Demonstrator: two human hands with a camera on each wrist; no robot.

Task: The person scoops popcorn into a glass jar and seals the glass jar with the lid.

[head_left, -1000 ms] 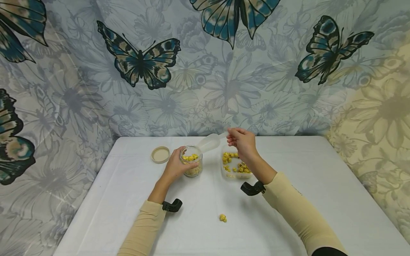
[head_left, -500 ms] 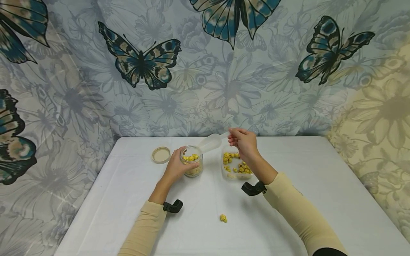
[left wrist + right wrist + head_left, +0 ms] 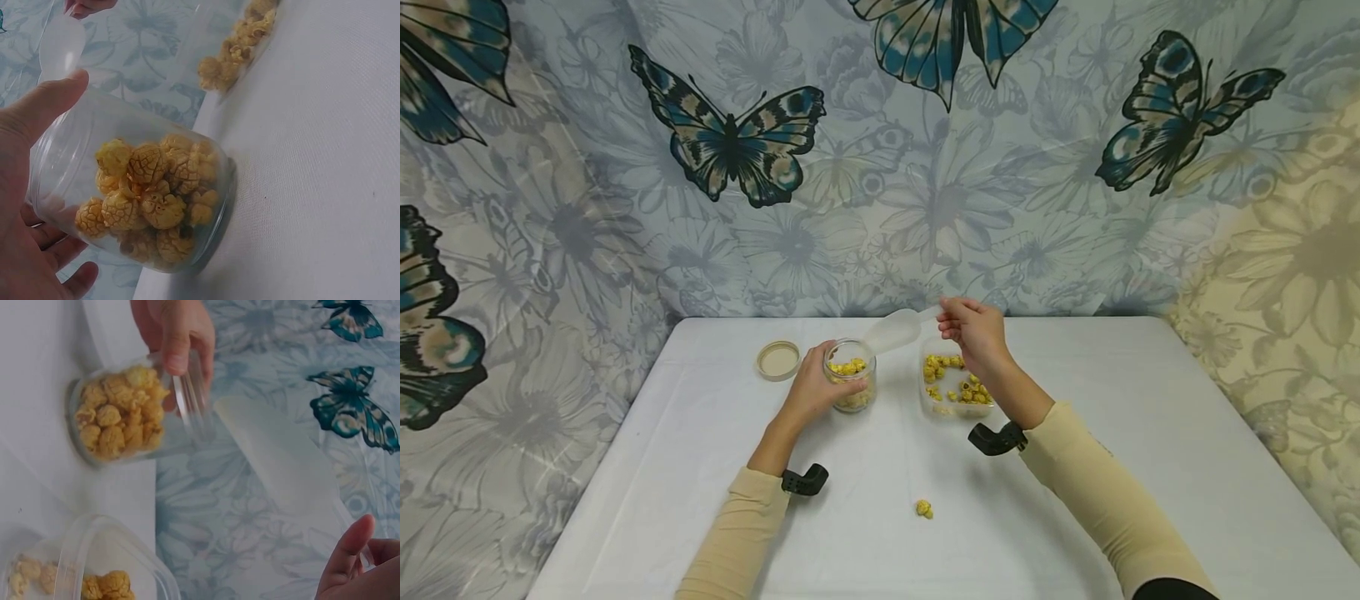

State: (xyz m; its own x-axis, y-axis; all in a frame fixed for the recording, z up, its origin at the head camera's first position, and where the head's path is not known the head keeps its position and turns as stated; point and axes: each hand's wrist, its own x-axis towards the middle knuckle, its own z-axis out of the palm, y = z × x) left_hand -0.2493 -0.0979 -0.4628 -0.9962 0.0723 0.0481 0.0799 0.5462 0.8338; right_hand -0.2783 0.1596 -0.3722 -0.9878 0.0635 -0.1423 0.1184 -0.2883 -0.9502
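Note:
A clear glass jar [image 3: 853,385] stands on the table, partly filled with yellow popcorn [image 3: 150,187]. My left hand [image 3: 812,387] grips it near the rim, thumb on the near side and fingers around the far side. With my right hand [image 3: 976,335] I pinch the handle of a translucent white scoop [image 3: 891,331]. The scoop's bowl tilts down toward the jar, its tip close to the jar's mouth; no popcorn shows in it in the right wrist view. Below my right hand sits a clear plastic container [image 3: 957,412] with some popcorn, partly covered by my wrist.
A round lid [image 3: 778,361] with a pale rim lies left of the jar. One clump of popcorn [image 3: 924,508] lies loose on the white tablecloth [image 3: 865,542] near the front. A butterfly-patterned backdrop [image 3: 880,208] rises behind the table's far edge.
Hardly anything differs: my right hand and the scoop have drifted very slightly right. My left hand still holds the jar in the same place.

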